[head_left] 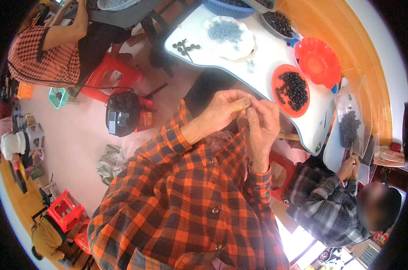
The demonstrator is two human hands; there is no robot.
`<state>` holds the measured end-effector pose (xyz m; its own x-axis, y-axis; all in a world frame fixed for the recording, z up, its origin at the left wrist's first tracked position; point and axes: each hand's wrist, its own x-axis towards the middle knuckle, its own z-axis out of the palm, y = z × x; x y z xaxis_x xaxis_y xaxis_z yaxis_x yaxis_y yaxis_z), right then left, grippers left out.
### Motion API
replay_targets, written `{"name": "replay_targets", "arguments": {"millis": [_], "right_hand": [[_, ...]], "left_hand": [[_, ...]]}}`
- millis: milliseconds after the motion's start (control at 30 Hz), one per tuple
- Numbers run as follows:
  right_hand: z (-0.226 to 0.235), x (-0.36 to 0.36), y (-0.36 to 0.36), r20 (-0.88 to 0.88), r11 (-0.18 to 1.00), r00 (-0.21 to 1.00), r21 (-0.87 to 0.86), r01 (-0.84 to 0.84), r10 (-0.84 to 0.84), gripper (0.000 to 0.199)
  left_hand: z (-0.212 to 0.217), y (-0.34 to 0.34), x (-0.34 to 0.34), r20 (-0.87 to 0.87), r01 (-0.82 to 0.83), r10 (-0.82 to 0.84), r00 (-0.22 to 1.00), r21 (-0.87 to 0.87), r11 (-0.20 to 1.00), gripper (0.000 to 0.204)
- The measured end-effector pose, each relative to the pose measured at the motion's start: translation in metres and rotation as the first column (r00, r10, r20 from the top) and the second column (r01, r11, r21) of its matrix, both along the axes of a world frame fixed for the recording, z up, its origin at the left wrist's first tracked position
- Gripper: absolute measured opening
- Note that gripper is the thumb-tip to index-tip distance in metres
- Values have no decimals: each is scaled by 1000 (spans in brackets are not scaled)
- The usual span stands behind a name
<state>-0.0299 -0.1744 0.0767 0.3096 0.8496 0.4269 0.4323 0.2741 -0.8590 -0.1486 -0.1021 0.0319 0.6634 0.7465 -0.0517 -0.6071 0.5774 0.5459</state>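
Observation:
My left hand (225, 109) and my right hand (264, 120) meet in front of my chest, just off the near edge of the white table (186, 33). Thumbs and fingertips of both are pinched together. Whatever they hold is too small or too hidden to make out. Closest to my right hand lies an orange-red plate (279, 76) with many small black pieces (295, 93). Farther back, a white scalloped plate (245, 47) carries a heap of small grey-blue, clear-looking pieces (224, 31). Several black round pieces (186, 47) are grouped at the table's left end.
A red scalloped bowl (318, 63), a bowl of black pieces (278, 23) and a blue basket (228, 9) stand at the back. At right a co-worker (329, 198) sits by a clear bag (350, 121); another person (46, 58) sits far left. Red stools (107, 78) stand on the floor.

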Motion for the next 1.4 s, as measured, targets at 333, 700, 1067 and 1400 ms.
{"name": "replay_targets", "arguments": {"millis": [333, 700, 1067, 1400], "right_hand": [[-14, 19, 1, -263, 996, 965, -81, -27, 5, 15], [-27, 38, 11, -154, 984, 980, -142, 103, -124, 9], [-41, 38, 27, -569, 998, 822, -57, -11, -24, 11], [-38, 32, 35, -629, 996, 772, -66, 65, -92, 12]], "left_hand": [[5, 4, 11, -35, 49, -52, 998, -76, 996, 15], [-2, 14, 26, -167, 51, -60, 984, -58, 997, 23], [-13, 28, 28, 30, 90, -85, 996, -206, 974, 25], [-11, 34, 31, 159, 97, -55, 986, -268, 959, 28]]}}
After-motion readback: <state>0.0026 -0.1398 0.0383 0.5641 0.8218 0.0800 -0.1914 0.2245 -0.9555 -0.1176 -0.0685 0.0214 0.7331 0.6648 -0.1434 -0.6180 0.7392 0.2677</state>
